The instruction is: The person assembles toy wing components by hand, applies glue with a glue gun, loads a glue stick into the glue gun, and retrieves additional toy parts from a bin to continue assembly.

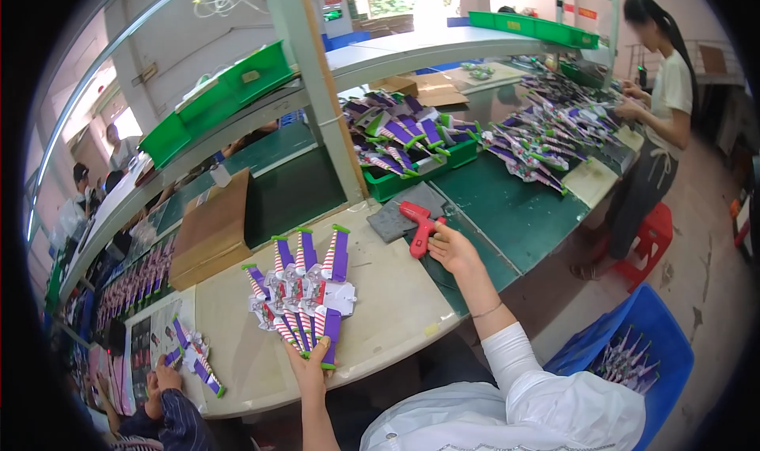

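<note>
My left hand (307,364) grips the near wing tips of a stack of toy wing packs (297,297). The pieces are purple and white with red stripes and green tips, and they lie over the pale tabletop. A red glue gun (423,228) rests at the right, partly on a grey cloth (396,214). My right hand (453,249) is beside its handle, palm turned up and fingers spread apart. Whether a fingertip touches the handle, I cannot tell. Nothing is seen held in that hand.
A green crate (467,154) full of similar wings stands beyond the glue gun, with a heap of them (538,134) to its right. A cardboard box (210,237) is at left. A co-worker's hands (162,384) hold another piece. A blue bin (669,348) stands at right.
</note>
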Demonstrator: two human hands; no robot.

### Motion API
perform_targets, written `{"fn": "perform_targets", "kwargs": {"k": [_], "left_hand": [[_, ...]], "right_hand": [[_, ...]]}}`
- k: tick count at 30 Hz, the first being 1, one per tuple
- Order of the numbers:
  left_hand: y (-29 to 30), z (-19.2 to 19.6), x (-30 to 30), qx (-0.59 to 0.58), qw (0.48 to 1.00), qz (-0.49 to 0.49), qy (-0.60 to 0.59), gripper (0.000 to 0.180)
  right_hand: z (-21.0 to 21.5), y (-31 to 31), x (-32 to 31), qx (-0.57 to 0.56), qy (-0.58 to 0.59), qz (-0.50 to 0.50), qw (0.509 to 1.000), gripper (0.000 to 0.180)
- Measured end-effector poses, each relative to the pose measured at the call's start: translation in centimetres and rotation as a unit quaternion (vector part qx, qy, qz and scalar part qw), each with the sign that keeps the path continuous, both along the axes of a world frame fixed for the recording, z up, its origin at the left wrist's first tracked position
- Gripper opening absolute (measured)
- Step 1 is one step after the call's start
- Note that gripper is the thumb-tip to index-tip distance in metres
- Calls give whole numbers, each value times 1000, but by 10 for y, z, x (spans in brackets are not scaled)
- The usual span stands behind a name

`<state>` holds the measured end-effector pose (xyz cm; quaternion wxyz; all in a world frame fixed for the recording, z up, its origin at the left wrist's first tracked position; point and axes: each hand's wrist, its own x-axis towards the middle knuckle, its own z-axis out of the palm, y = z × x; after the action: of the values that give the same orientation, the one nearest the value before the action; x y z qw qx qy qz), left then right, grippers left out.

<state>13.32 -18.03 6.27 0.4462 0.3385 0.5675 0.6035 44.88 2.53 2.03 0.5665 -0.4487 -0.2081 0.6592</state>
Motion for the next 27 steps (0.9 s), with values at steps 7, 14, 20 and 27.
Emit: {"fn": "perform_targets", "kwargs": {"k": [7,14,20,27], "left_hand": [[5,-4,1,48,999,-11,0,63],[6,-21,-7,102,995,8,3,60],[3,-9,-5,64,998,7,0,63],[1,-9,-4,51,999,7,7,70]], "right_hand": [[2,33,14,-30,148,221,964,42],[68,-67,-60,232,-224,197,926,31],[105,-106,-99,275,-281,337,855,32],[101,-106,-110,275,-353,392,803,33]]}}
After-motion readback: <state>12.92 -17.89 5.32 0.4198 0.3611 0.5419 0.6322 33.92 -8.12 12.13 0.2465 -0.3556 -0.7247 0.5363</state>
